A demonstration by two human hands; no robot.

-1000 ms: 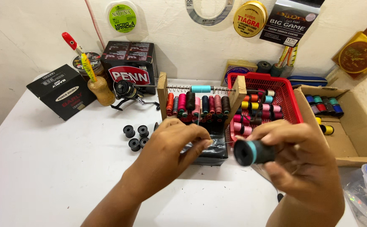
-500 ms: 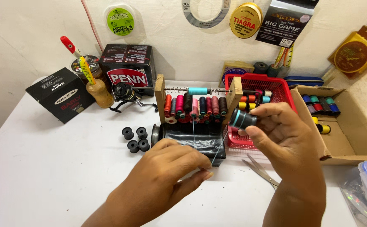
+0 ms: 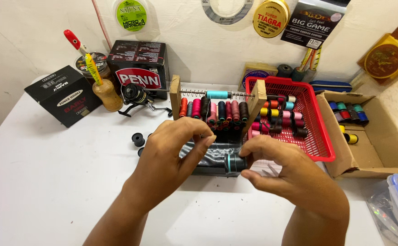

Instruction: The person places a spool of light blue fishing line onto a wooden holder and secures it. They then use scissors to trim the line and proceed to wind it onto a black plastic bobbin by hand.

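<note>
black and teal, the spool (image 3: 234,162) sits pinched in our right hand (image 3: 284,171), low between both hands. our left hand (image 3: 174,157) curls beside it, fingertips pinched narrow. beyond them stands the wooden thread rack (image 3: 218,109), then the red basket (image 3: 319,136).

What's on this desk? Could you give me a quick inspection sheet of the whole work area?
Surface: white table, partly covered.
Job's things: black spool with teal thread; wooden thread rack full of coloured spools.
Clutter: red basket of spools, cardboard box with more, loose black bobbins, fishing reel, two black boxes.
Hands: right hand pinches the spool; left hand hovers beside it, fingers curled.
Cables: nothing seen.
Surroundings: white wall hung with fishing line packs.
</note>
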